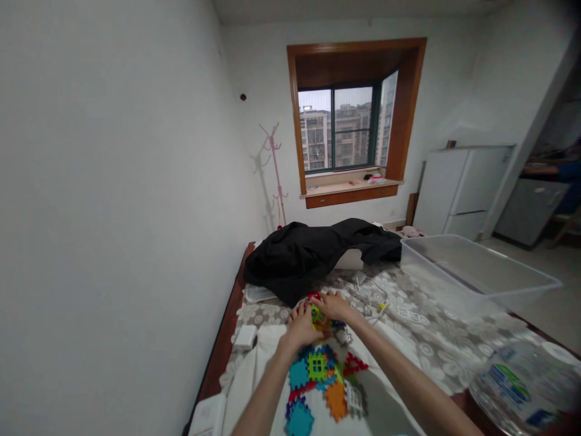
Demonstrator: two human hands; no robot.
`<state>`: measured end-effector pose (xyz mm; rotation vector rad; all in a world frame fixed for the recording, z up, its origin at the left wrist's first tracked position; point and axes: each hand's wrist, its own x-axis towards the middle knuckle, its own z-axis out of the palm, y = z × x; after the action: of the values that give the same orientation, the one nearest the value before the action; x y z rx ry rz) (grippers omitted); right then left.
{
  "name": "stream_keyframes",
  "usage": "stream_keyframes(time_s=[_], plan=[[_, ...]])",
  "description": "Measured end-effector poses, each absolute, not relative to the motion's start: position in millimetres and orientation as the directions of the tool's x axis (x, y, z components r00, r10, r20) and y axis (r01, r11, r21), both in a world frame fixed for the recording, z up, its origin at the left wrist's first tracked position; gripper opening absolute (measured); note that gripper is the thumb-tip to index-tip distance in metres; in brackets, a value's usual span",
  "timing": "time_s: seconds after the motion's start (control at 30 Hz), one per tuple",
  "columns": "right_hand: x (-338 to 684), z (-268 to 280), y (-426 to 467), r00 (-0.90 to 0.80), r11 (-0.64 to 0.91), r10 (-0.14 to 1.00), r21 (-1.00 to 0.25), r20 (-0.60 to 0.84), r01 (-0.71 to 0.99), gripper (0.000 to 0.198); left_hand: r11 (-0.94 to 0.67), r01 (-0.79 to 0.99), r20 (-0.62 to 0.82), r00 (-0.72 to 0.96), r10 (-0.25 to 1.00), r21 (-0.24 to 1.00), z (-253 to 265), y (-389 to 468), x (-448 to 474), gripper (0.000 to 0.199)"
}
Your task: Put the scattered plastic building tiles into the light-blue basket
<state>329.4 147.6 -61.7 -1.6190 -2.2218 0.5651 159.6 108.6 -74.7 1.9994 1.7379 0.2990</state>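
Near me on the tabletop (422, 339), I see loose puzzle tiles (320, 378); at twelve o'clock from them my left hand (302, 326) and right hand (333, 304) curl together, pinching a tile cluster (319, 316), fingertips and its shape hidden. Beyond lies a black jacket (313, 251).

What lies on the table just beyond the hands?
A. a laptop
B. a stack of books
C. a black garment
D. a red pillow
C: a black garment lies heaped at the table's far end, beyond both hands, which are on a clump of coloured tiles.
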Motion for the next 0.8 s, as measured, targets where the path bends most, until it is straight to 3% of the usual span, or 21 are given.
stream_keyframes(time_s=[0.07,0.17,0.27,0.4,0.6,0.8], plan=[[328.7,-61.0,152.7,-0.344,0.288,0.939,-0.565,0.008,0.773,0.045,-0.095,0.857,-0.093,0.164,0.982,0.507,-80.0,111.1,163.7,0.122],[338.0,-62.6,151.9,-0.379,0.282,0.925,-0.651,-0.010,0.705,0.054,-0.173,0.796,0.044,0.182,0.982,0.580,-83.3,110.2,161.6,0.096],[351.5,-64.9,147.3,-0.306,0.239,0.952,-0.689,0.025,0.684,0.049,-0.293,0.704,0.178,0.234,0.956,0.647,-82.2,110.1,157.9,0.076],[356.1,-65.0,140.7,-0.271,0.194,0.962,-0.770,0.028,0.608,0.054,-0.341,0.625,0.265,0.215,0.940,0.702,-80.4,112.5,163.4,0.076],[343.0,-55.7,124.3,-0.356,0.191,0.932,-0.924,0.065,0.331,0.074,-0.360,0.533,0.347,0.129,0.929,0.766,-71.9,107.0,179.0,0.081],[344.0,-6.2,82.5,-0.253,0.223,0.946,-0.973,0.201,0.061,0.070,-0.473,0.431,0.459,0.144,0.876,0.768,-2.2,73.5,185.8,0.074]])
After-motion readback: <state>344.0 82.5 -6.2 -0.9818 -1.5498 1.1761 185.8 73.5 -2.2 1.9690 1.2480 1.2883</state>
